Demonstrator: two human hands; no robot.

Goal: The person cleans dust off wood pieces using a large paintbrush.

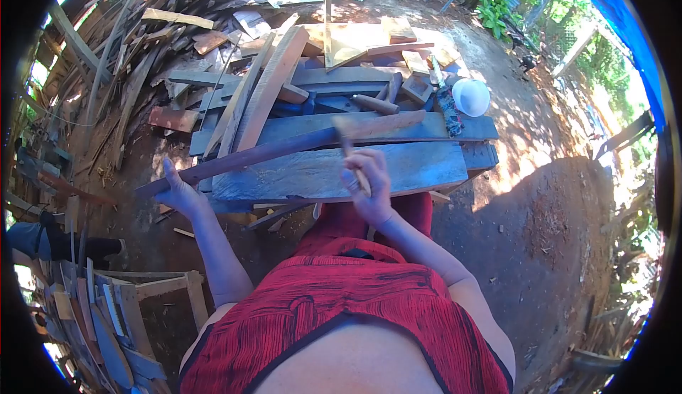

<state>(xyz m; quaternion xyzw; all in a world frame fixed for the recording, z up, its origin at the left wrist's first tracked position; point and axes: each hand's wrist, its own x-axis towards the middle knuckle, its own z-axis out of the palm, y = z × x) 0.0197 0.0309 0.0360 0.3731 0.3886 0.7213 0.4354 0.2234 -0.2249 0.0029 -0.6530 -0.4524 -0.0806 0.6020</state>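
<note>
My left hand (182,194) grips the left end of a long, narrow, dark wooden strip (266,147), with the thumb up along its near side. The strip slants up to the right across the workbench (412,170), and its far end is paler. In my right hand (371,184) is a wooden-handled tool (345,137), held upright with the fingers closed around the handle. The tool's head meets or hangs just over the strip; blur hides its exact shape and whether it touches.
Boards (273,85) lean on the bench's left side. Behind the strip lie a wooden tool handle (376,104), a patterned object (449,110) and a white round container (471,98). Scrap wood (153,53) is heaped at left; a wooden frame (163,287) stands lower left, near another person's leg (82,245).
</note>
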